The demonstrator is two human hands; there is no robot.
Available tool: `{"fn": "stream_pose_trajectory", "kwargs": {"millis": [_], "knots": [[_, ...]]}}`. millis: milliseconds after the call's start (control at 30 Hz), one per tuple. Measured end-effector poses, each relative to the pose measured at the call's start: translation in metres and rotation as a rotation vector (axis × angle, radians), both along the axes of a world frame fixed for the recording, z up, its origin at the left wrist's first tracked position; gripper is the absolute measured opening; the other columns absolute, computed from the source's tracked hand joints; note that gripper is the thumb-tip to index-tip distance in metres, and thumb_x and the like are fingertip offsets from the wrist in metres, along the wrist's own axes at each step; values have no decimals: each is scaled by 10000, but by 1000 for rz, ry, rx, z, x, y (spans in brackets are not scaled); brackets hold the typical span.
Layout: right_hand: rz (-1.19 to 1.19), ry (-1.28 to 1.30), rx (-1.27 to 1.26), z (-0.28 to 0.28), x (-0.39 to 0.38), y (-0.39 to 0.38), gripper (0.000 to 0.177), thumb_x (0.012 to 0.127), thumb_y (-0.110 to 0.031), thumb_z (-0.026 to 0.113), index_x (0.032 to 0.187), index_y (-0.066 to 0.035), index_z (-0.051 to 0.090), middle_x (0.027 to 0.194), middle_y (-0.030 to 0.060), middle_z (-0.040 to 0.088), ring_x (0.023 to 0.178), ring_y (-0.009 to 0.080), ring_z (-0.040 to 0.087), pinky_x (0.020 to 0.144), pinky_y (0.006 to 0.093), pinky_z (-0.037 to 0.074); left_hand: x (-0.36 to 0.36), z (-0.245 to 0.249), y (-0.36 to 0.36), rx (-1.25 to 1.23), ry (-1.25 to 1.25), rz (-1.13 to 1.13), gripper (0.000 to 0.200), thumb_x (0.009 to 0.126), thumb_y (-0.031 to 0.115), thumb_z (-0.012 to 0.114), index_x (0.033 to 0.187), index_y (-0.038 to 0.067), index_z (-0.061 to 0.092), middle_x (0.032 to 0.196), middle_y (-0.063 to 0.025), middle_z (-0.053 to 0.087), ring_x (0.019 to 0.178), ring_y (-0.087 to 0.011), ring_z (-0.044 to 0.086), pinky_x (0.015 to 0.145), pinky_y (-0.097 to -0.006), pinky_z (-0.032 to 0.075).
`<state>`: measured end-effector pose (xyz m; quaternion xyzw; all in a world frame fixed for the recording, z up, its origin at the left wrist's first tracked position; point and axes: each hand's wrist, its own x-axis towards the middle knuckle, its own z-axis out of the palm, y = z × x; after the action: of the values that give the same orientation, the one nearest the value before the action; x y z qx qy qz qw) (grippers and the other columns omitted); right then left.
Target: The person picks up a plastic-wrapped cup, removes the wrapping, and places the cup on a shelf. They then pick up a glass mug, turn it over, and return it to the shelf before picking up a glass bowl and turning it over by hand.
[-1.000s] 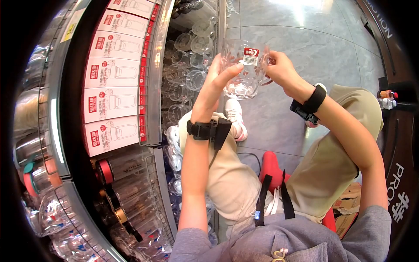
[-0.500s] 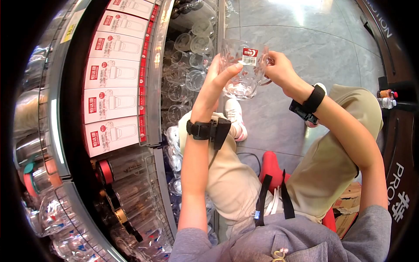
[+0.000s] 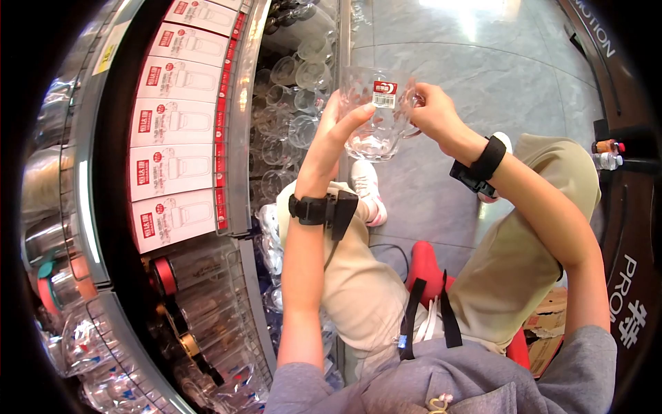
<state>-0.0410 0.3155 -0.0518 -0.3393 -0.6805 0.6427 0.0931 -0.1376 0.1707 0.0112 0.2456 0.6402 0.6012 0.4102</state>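
Fingers of our right hand (image 3: pixel 438 117) pinch the glass mug (image 3: pixel 376 134) by its handle, while our left hand (image 3: pixel 336 127) clasps the opposite side, thumb along the near wall and the other fingers partly hidden. We hold the mug over the tiled floor (image 3: pixel 441 186), its barcode sticker (image 3: pixel 385 95) facing us. Glassware (image 3: pixel 303 131) fills the shelf to our left, and boxed bottles (image 3: pixel 172 169) stand in a row beyond it.

Grey tiled floor (image 3: pixel 545 76) across the upper middle, a bright light reflection (image 3: pixel 469 15) gleaming at the top — and down the left, shelving (image 3: pixel 89 207) curves past, white boxes (image 3: pixel 181 124) stacked upper left — dark panel (image 3: pixel 624 207) with white lettering along the right edge.
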Motion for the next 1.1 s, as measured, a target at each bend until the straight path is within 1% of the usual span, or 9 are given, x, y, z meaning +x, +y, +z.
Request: {"fn": "stream_pose_trajectory", "kwargs": {"millis": [67,167,367,567,667,1100], "knots": [[6,21,13,2,1,0,336,772,-245,679,1003,-6,629,1000,173,638,918,254,619,785,333,473,0,0,1,3,8,9,652,783,296,663,1289,-5,382,1190,-131,512,1090,-206,510,911,-348,433],[-9,-23,60,4,0,-1,338,764,-248,684,1002,-14,633,996,176,639,926,267,620,785,338,474,-1,1,1,-4,10,-12,675,781,301,666,1300,-10,368,1201,-137,503,1099,-205,505,923,-349,429],[-16,-20,79,1,-1,0,347,766,-247,685,1003,0,629,1011,189,635,937,275,618,787,344,475,-1,0,1,8,0,-26,659,782,294,662,1292,-8,374,1204,-139,497,1104,-206,498,930,-346,422],[-29,-21,61,4,1,-2,325,781,-234,670,998,5,630,990,191,640,923,274,622,777,344,475,-1,1,0,0,13,-19,638,783,288,658,1280,-3,384,1188,-131,508,1098,-202,500,932,-344,417],[-14,24,37,0,0,-1,319,782,-230,669,993,6,631,981,191,642,911,270,625,767,344,476,-1,1,0,15,9,-25,622,785,286,656,1271,0,393,1184,-127,513,1096,-200,500,935,-339,410],[-9,24,43,3,1,-2,284,777,-208,662,958,8,630,903,179,653,806,255,636,710,349,479,0,3,0,-6,19,-7,595,784,272,672,1246,2,414,1161,-118,531,1063,-187,520,922,-329,417]]}}
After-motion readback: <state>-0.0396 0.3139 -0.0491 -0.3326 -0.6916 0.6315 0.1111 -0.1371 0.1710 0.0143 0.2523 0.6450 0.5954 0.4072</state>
